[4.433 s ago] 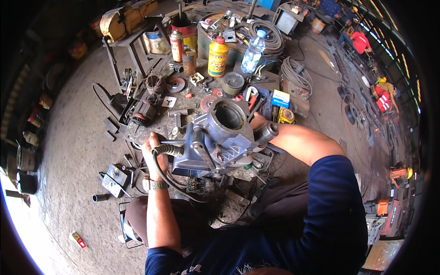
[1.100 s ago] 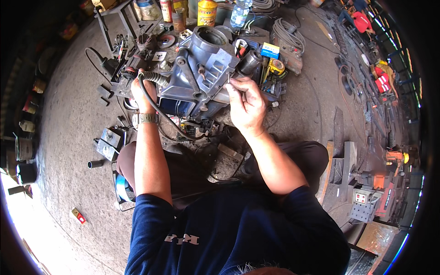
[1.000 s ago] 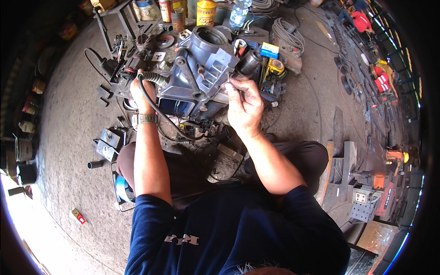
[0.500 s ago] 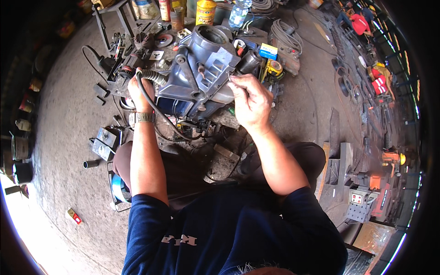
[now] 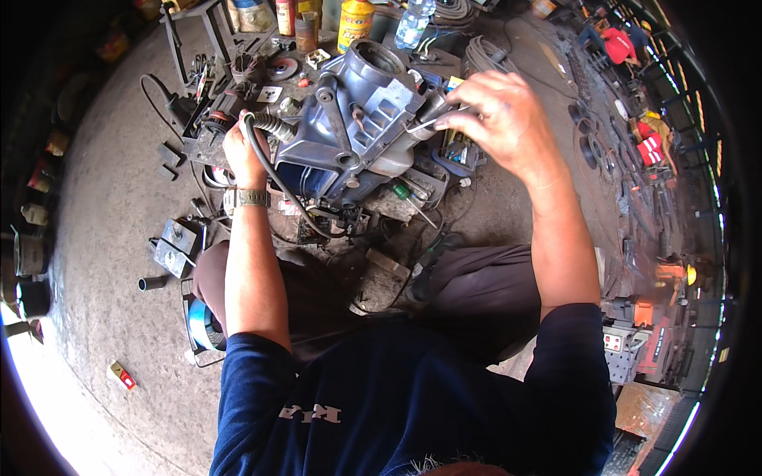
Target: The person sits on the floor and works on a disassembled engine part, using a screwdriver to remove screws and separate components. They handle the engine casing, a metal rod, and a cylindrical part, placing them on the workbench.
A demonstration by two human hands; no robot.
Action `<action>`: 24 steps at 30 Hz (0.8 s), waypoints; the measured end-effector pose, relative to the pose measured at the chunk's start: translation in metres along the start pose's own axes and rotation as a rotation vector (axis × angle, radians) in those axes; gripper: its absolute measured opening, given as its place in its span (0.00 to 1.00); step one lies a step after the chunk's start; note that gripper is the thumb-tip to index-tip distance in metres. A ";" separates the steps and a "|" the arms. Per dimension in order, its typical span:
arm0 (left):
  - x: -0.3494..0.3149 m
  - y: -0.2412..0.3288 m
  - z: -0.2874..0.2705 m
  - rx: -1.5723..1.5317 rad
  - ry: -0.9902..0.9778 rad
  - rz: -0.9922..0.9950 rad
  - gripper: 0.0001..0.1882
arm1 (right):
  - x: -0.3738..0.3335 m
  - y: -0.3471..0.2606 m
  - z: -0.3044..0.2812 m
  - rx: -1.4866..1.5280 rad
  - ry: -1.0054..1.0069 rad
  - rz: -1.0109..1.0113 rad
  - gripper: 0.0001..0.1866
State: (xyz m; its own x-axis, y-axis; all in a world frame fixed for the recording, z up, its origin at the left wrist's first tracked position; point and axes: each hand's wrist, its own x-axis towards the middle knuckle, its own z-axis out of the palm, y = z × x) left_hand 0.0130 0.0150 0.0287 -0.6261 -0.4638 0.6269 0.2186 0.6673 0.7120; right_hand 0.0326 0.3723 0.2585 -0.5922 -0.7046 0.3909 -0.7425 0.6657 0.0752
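Note:
A grey cast-metal housing [image 5: 373,103] stands tilted before me, with a round opening at its top and a lever arm bolted to its face. My left hand [image 5: 244,151] is closed around a black cable [image 5: 274,186] beside a ribbed, spring-like sleeve [image 5: 275,125], at the housing's left side. What else the palm covers is hidden. My right hand [image 5: 508,119] is raised at the housing's right side, pinching a thin pale rod [image 5: 429,124] between thumb and fingers. The rod's far end reaches the housing's right edge.
A green-handled screwdriver [image 5: 403,193] lies below the housing. Left of it are an angle grinder [image 5: 226,111] and a metal block [image 5: 178,244]. A yellow container [image 5: 355,24] and a water bottle [image 5: 413,28] stand behind. Coiled cable [image 5: 486,57] lies at the back right; people work at far right.
My right hand has moved right and up, away from the housing's edge, and the thin rod now shows. My left hand keeps its grip. The housing sits slightly farther right in view.

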 end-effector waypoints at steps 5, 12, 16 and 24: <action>0.000 0.001 0.003 -0.014 -0.017 -0.028 0.30 | 0.005 -0.004 0.012 0.521 0.267 0.166 0.15; 0.000 -0.002 0.002 0.041 0.003 -0.005 0.29 | 0.017 -0.048 0.055 1.383 0.643 0.469 0.12; 0.000 -0.003 0.002 0.044 -0.004 -0.003 0.29 | 0.003 -0.075 0.068 1.024 0.444 0.514 0.05; -0.002 -0.007 0.001 0.025 -0.022 -0.033 0.29 | -0.016 -0.087 0.052 1.511 0.006 0.545 0.13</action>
State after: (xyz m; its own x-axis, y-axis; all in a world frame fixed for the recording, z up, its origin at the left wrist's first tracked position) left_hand 0.0126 0.0120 0.0223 -0.6487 -0.4733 0.5959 0.1787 0.6663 0.7239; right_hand 0.0903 0.3122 0.1977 -0.8784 -0.4727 0.0699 -0.0696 -0.0182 -0.9974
